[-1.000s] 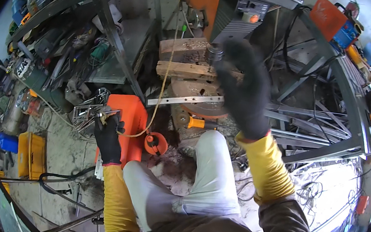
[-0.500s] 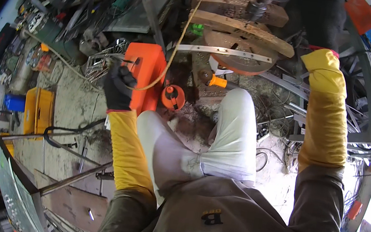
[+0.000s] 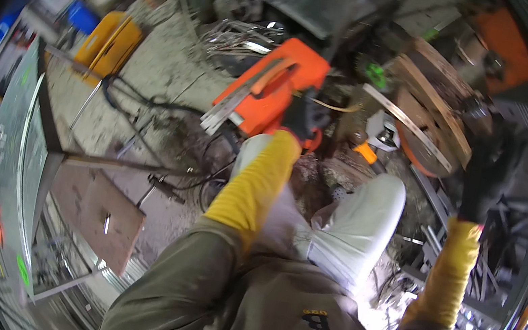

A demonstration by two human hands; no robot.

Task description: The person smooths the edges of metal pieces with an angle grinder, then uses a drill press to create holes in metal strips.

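Observation:
My left hand (image 3: 302,117), in a black glove with a yellow sleeve, is curled on the near corner of an orange box (image 3: 276,81). Flat metal strips (image 3: 228,106) lie across that box. My right hand (image 3: 486,174), gloved the same way, is raised at the right beside stacked wooden pieces (image 3: 435,95) and a metal frame. It is blurred, and what it grips, if anything, is hidden. My knees in white trousers (image 3: 365,221) sit between both arms.
A yellow case (image 3: 106,42) lies on the concrete floor at upper left, with a black cable (image 3: 131,94) looping near it. A steel table frame (image 3: 51,126) and a brown plate (image 3: 97,208) stand at left. Scrap metal and tools crowd the top and right.
The view has swung left and down. My right hand came off the wooden blocks, went up, and now hangs lower at the right. My left hand stayed on the orange box.

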